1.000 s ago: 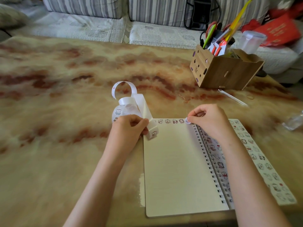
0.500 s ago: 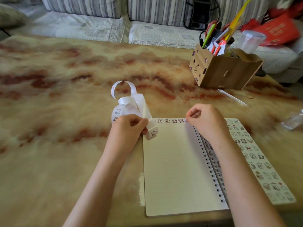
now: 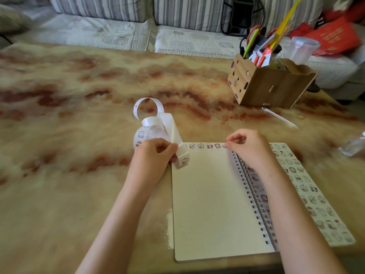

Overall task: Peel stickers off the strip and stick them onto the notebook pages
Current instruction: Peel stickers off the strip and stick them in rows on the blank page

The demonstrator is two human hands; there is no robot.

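While the last sticker in the sticker row is being seated, pressure is best applied from its centre outward so that no edge is left lifted, and it should be kept level with the stickers already laid along the top edge of the left page. The spiral notebook is laid open and flat on the marbled table; its left page is blank below the row, and its right page is covered with stickers. The right hand is placed at the top of the left page, just beside the spiral binding, with fingers curled and the fingertips down at the row's right end; whether the sticker is pinched or only pressed cannot be told. The sticker strip is gripped by the left hand just off the notebook's top left corner, with spent backing curled away behind it. The next sticker is presented on a loop overlapping that corner, beside the left hand and well apart from the right. It is judged that the strip should be held steady so that the next peel is started cleanly
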